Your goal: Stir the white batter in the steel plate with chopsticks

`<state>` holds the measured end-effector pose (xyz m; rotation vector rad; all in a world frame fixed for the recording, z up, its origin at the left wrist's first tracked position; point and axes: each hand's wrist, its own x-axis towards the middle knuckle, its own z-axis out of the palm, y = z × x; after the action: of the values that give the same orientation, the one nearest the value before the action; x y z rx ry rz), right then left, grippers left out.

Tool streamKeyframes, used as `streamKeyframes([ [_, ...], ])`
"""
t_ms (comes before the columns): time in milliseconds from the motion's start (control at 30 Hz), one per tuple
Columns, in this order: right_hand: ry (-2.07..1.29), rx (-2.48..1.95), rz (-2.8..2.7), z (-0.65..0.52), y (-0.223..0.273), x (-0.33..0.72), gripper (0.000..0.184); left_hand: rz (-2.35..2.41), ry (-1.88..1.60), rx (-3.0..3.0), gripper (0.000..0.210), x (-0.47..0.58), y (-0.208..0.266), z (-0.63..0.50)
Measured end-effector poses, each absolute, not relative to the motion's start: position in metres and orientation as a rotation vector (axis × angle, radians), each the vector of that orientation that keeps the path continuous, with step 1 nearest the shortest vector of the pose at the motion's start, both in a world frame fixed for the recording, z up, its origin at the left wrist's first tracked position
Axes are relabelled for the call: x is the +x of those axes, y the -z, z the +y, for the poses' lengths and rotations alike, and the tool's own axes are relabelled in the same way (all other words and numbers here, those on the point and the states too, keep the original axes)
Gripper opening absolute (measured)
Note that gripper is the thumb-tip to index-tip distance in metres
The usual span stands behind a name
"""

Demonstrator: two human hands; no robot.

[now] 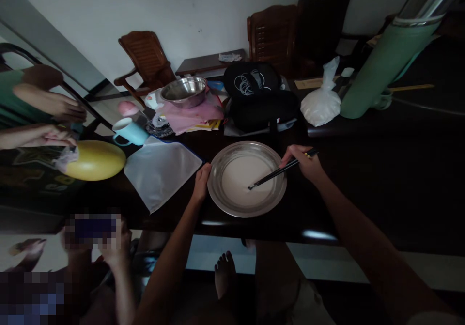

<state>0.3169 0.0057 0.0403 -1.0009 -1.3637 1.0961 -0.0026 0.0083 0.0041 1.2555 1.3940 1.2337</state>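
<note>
A wide metal bowl stands on the dark table in front of me, with a pale, milky liquid inside. My left hand grips the bowl's left rim. In my right hand is a pair of black chopsticks, the fingers closed round their upper end. The chopsticks slant down to the left, and their tips are in the liquid near the bowl's middle.
Left of the bowl lie a translucent zip pouch, a light blue mug and a yellow balloon-like object by another person's hands. Behind stand a second metal bowl, a black bag, a knotted bag of white powder and a green thermos.
</note>
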Motion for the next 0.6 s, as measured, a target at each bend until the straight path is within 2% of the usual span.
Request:
streamKeyframes([
  [100,-1.141,-0.975,-1.530,0.0059,-0.0391,0.3156,0.039,1.409,-1.231,1.254,0.043,-0.0023,-0.0043,0.0085],
  [200,-1.034,-1.008,-1.637,0.0065,-0.0400,0.3165,0.034,1.422,-1.233,1.254,0.042,-0.0024,-0.0043,0.0085],
  [433,-1.064,-0.986,-1.406,0.0061,-0.0393,0.3182,0.045,1.394,-1.227,1.311,0.044,-0.0055,0.0002,0.0095],
  [600,-1.111,-0.998,-1.539,0.0056,-0.0407,0.3163,0.038,1.398,-1.225,1.268,0.042,-0.0062,0.0014,0.0097],
])
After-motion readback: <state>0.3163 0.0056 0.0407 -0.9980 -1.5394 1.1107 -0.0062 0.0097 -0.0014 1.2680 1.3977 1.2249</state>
